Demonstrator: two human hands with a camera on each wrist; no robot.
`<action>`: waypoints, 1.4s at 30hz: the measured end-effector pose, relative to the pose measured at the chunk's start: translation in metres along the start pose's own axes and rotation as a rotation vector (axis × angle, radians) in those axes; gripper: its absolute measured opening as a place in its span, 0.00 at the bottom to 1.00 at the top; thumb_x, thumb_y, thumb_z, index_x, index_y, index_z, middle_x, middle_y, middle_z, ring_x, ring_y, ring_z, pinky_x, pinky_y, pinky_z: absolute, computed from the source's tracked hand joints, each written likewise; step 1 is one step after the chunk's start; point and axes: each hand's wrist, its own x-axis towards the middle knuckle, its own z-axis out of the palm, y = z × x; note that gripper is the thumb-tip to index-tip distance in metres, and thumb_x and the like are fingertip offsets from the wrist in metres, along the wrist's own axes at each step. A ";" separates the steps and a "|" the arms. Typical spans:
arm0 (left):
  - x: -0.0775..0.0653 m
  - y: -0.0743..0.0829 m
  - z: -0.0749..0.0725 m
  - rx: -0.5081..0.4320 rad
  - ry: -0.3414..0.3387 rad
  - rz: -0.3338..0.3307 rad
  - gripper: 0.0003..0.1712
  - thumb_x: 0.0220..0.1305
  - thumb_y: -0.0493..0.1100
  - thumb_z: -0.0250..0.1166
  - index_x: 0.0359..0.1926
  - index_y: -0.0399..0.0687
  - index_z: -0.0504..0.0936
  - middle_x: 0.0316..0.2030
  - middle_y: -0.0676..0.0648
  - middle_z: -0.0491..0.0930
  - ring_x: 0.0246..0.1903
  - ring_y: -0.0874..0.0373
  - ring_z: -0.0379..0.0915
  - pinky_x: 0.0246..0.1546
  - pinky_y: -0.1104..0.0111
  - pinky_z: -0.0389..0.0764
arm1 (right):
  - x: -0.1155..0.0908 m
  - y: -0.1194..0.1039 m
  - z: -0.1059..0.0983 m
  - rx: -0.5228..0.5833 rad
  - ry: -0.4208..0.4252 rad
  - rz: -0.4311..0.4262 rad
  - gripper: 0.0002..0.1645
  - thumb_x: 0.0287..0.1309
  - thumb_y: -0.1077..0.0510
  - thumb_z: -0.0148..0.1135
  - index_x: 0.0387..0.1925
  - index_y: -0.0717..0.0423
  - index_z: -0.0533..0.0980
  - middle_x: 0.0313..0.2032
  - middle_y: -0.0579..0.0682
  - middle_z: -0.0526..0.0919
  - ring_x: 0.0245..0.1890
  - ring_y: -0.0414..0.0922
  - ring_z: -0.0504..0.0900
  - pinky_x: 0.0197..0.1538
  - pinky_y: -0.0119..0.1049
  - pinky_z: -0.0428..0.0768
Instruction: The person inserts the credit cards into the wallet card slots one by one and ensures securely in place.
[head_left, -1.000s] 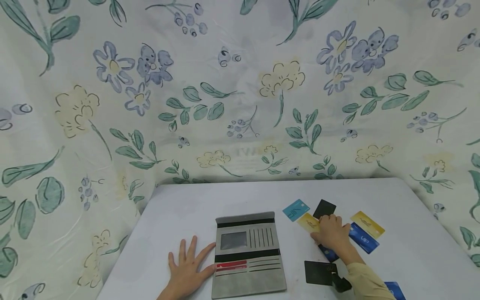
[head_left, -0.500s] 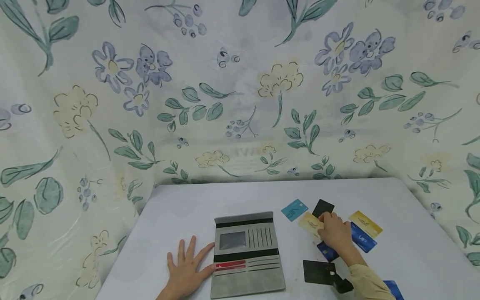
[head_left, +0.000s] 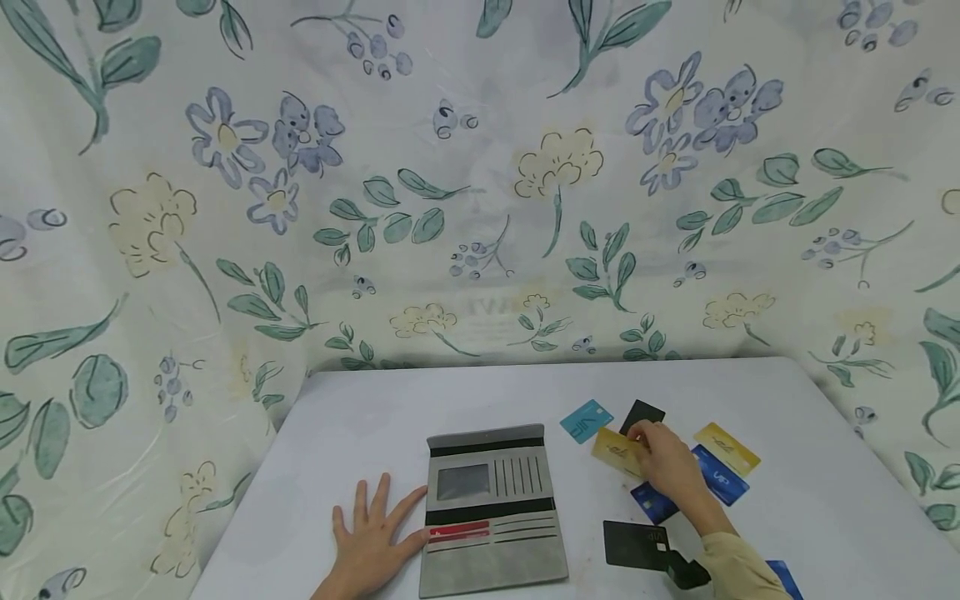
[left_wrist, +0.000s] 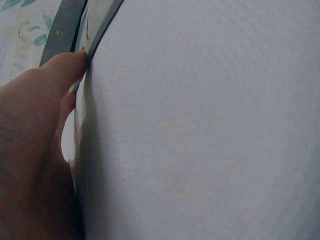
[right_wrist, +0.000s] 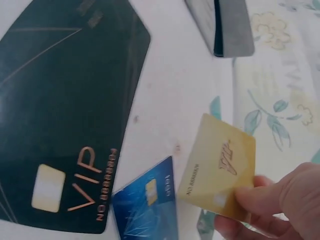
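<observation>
My right hand [head_left: 671,467] pinches a gold VIP card [right_wrist: 222,172] by one edge between thumb and fingers. In the right wrist view that card stands tilted, printed face showing. A teal card [head_left: 587,421] and a black card [head_left: 641,412] lie just beyond it; a blue card [head_left: 654,502] lies under the wrist. Spread flat on the table, my left hand [head_left: 367,542] touches the left edge of an opened grey wallet [head_left: 525,571] with thumb and forefinger. The wallet has a clear window, several card slots and a red strip showing at one slot.
Right of the right hand lie another gold card [head_left: 727,448] and a blue card [head_left: 720,475]. Nearer the front are a black VIP card [head_left: 633,544] and a blue card [head_left: 783,577], partly covered by the sleeve. A floral curtain [head_left: 480,208] hangs behind the white table [head_left: 360,408].
My right hand has turned from lying over the cards to pinching the gold card at its edge, and the card has shifted slightly. The left hand keeps its place at the wallet.
</observation>
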 end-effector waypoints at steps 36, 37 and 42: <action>0.001 -0.003 0.003 -0.013 0.013 0.007 0.42 0.58 0.71 0.61 0.69 0.58 0.69 0.75 0.28 0.43 0.72 0.25 0.25 0.60 0.28 0.19 | -0.006 -0.057 0.004 -0.020 -0.088 -0.216 0.07 0.60 0.66 0.64 0.36 0.50 0.80 0.31 0.43 0.81 0.29 0.39 0.74 0.35 0.38 0.76; 0.000 -0.003 0.003 -0.012 0.011 0.005 0.42 0.59 0.71 0.61 0.69 0.58 0.69 0.75 0.28 0.43 0.72 0.25 0.25 0.60 0.28 0.19 | -0.007 -0.059 0.005 -0.019 -0.092 -0.217 0.07 0.60 0.65 0.64 0.36 0.49 0.80 0.31 0.42 0.81 0.29 0.39 0.74 0.36 0.39 0.76; 0.000 -0.004 0.004 -0.013 0.014 0.008 0.42 0.59 0.72 0.60 0.69 0.58 0.69 0.75 0.28 0.44 0.72 0.25 0.26 0.60 0.28 0.19 | -0.007 -0.066 0.009 -0.023 -0.097 -0.221 0.07 0.60 0.65 0.65 0.34 0.48 0.79 0.30 0.41 0.80 0.30 0.38 0.74 0.36 0.39 0.75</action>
